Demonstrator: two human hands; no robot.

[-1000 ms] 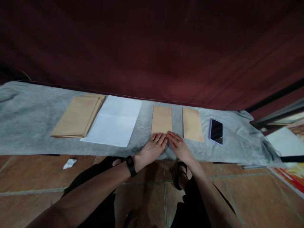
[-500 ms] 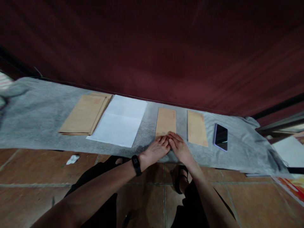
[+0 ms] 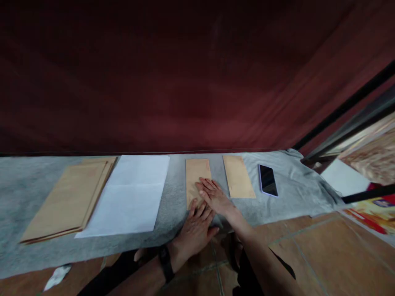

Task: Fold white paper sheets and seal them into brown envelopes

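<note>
Grey cloth (image 3: 175,185) runs across the frame under a dark red backdrop (image 3: 185,82), and at its centre lies the small brown envelope (image 3: 196,168), flat, its lower end under the hands. Right hand (image 3: 217,201) palm down, fingers stretched out across it; left hand (image 3: 196,230) just below, fingers spread, thumb out, tips by the envelope's near end. Neither grips anything! Looks like pressing or smoothing is the step in hand; the next move calls for even pressure without letting the paper slide. Just right of it, a second envelope (image 3: 239,176), then a phone (image 3: 268,181); to the left, a creased white sheet (image 3: 129,197) and, at the far left, the big brown envelopes (image 3: 66,201). Compared with half a second ago, the right hand is farther up the envelope, the left sits lower, and the view has swung.
</note>
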